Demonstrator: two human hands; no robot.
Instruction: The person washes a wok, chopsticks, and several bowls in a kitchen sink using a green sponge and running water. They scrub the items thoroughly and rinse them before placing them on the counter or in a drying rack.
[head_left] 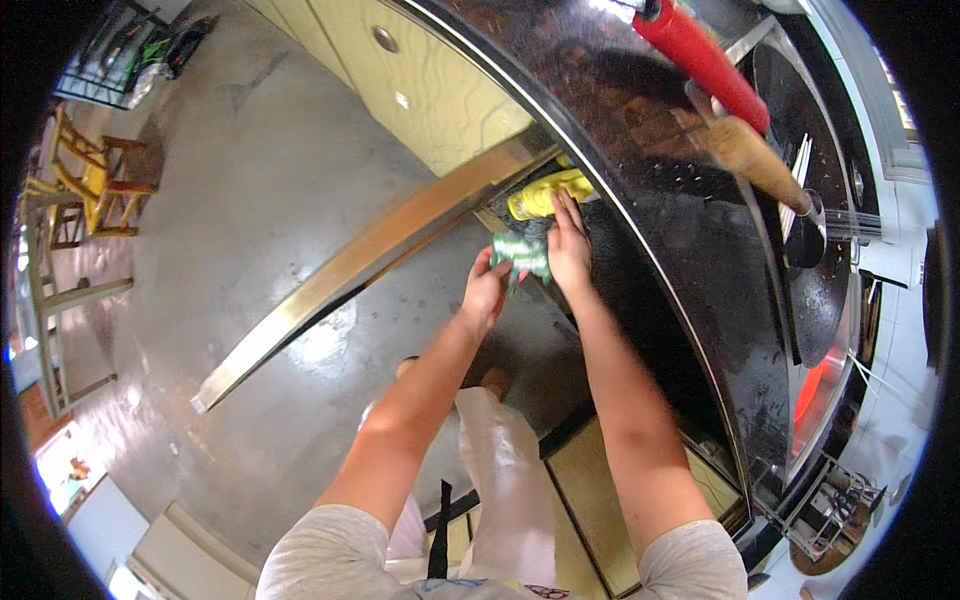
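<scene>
My left hand (484,290) is closed on a small green and white packet (522,254), slightly blurred, whose contents I cannot make out. Close against the packet's other side is my right hand (569,250), its fingers stretched out and pointing away from me. Whether its palm presses on the packet is hard to tell. Just beyond those fingertips a yellow plastic bottle (535,199) lies on its side in the dark opening under the counter, partly covered by the counter edge.
An open cabinet door (330,285) juts out to the left. Along the right runs a dark, wet counter (690,260) bearing a red-handled tool (705,65), a wooden handle (757,160) and a wok (826,280). Yellow chairs (95,175) stand far left.
</scene>
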